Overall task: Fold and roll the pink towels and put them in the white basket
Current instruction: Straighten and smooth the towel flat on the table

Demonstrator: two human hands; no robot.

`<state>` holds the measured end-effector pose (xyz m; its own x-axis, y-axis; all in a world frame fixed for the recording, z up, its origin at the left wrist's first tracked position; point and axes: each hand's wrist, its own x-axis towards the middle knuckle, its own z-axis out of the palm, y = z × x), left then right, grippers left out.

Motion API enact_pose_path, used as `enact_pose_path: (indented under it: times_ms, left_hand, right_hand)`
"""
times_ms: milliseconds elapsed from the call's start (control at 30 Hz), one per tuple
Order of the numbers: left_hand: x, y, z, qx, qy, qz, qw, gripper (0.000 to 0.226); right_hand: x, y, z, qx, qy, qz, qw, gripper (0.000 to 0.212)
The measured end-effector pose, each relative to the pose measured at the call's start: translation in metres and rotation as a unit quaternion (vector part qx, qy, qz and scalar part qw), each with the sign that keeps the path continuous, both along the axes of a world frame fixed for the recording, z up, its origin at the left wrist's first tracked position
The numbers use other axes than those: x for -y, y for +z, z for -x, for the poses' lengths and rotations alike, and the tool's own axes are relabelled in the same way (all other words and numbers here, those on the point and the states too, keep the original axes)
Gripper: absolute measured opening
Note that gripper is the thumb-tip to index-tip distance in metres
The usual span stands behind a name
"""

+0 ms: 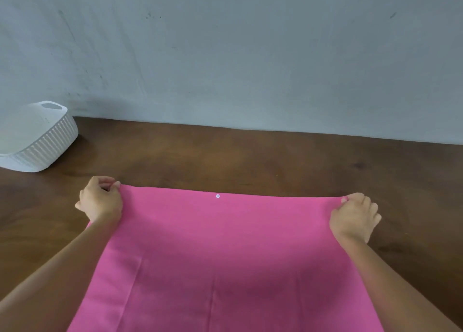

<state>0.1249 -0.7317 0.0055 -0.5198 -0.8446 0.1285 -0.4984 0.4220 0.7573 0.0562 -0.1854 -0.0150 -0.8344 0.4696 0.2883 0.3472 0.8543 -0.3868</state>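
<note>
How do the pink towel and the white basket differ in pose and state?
The pink towel lies spread flat in front; the white basket stands at the far left. The towel is pinched at its far corners by the left hand and right hand; the basket is untouched. The towel is smooth cloth; the basket's wall is ribbed. Both rest on the brown table.

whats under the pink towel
The brown table shows all around the pink towel, so the towel lies on that. Anything else beneath it is covered.
</note>
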Motion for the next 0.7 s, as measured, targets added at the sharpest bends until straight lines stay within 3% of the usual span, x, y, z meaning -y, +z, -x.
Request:
enact_pose_path:
  times_ms: [700]
  left_hand:
    - [0.022, 0.003, 0.178, -0.027, -0.01, -0.002, 1.0, 0.009]
  right_hand:
    - [0.026, 0.003, 0.171, 0.006, 0.0, -0.021, 1.0, 0.014]
